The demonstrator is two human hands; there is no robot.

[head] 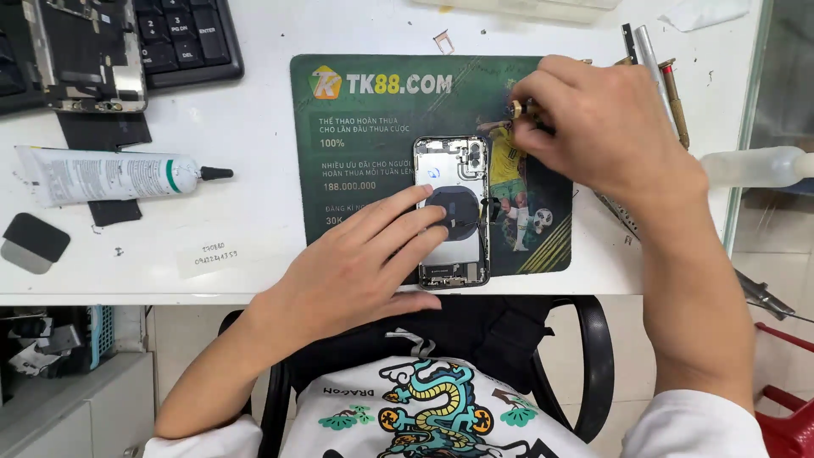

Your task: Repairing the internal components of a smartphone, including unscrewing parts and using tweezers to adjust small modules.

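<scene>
The opened phone (453, 212) lies on the mat (373, 153) in the middle of the bench (254, 212), with the tube (110, 175) to its left and the keyboard (182, 38) behind the tube.

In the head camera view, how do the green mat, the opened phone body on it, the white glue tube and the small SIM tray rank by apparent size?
Largest to smallest as they appear:
1. green mat
2. white glue tube and opened phone body: these look close in size, and the left hand hides part of the phone, so I do not rank them.
3. SIM tray
</scene>
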